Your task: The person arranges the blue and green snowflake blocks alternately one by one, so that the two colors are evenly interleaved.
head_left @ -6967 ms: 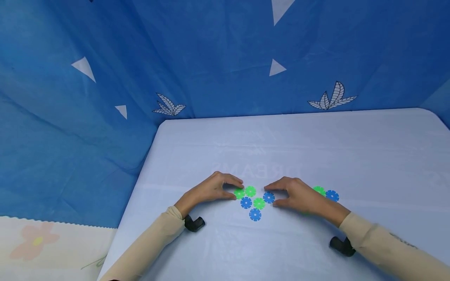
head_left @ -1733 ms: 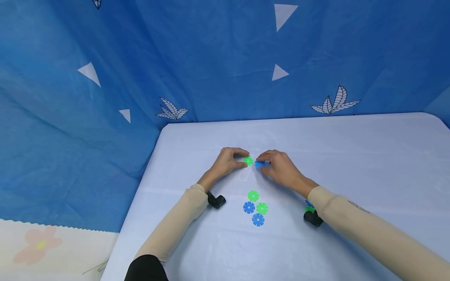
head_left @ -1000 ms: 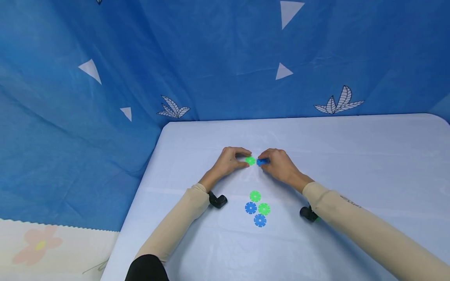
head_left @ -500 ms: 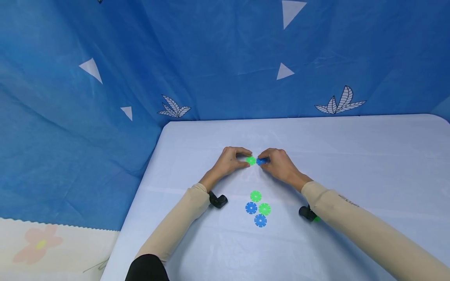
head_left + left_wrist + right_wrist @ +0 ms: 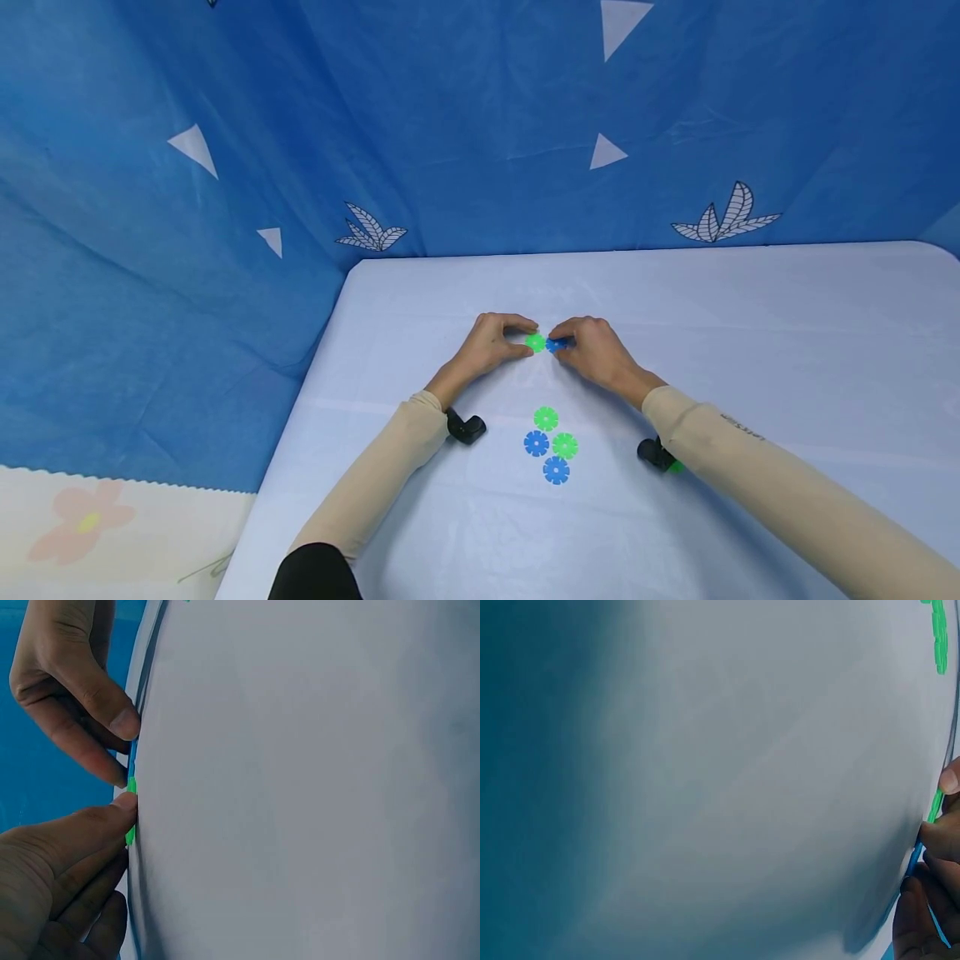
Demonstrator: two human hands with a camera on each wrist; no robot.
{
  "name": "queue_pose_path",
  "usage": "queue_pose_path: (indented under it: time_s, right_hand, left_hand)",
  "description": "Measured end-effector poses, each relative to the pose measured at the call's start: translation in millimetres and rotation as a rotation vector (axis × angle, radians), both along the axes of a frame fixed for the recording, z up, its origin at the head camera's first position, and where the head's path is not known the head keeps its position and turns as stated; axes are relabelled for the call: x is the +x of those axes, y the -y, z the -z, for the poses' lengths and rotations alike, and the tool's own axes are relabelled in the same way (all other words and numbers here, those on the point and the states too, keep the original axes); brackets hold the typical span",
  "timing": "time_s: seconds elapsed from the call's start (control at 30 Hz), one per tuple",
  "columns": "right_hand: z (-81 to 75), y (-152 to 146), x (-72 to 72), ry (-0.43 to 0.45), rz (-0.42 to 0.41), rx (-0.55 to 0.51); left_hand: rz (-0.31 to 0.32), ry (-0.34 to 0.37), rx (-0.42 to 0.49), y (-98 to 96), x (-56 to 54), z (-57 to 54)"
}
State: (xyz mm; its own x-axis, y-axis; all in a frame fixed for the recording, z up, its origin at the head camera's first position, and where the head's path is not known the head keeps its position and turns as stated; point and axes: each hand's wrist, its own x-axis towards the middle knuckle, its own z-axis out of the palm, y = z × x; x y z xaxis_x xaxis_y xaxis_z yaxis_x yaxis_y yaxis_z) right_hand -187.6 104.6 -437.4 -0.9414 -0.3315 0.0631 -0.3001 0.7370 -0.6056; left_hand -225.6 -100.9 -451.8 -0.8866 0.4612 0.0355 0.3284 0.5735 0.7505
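Observation:
In the head view my left hand [image 5: 480, 350] pinches a green snowflake disc [image 5: 536, 342], a flat notched building piece, between thumb and index finger. Facing it, my right hand [image 5: 603, 357] pinches a blue snowflake disc [image 5: 555, 344], partly covered by the fingers. The two discs sit rim to rim, low over the white table. From the left wrist, the green disc [image 5: 130, 831] shows edge-on under the left thumb, with the blue disc [image 5: 133, 756] in line beyond it. The right wrist view has the green disc [image 5: 935, 804] just above the blue disc [image 5: 914, 856].
Nearer the body, two green discs [image 5: 546, 418] and two blue discs [image 5: 536, 443] lie flat in a small cluster on the white table [image 5: 465, 533]. Another green disc [image 5: 677, 467] peeks out beneath the right wrist's black camera [image 5: 655, 454]. A blue curtain [image 5: 487, 125] hangs behind the table.
Seven seconds ago both hands were at the cluster; now they are farther back, with one green and one blue disc brought from it. Over the last second the discs have drawn slightly closer together.

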Motion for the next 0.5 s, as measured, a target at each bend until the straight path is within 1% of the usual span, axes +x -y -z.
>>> queue_pose_path:
  time_s: [0.27,0.5]
  right_hand:
    - [-1.1,0.0,0.2,0.008,0.002,0.0]
    - [-4.7,-2.7,2.6,0.062,0.028,-0.012]
  left_hand:
    - [-0.003,0.009,-0.012,-0.9,1.2,-2.5]
    - [0.004,-0.001,-0.035,-0.5,1.4,-3.3]
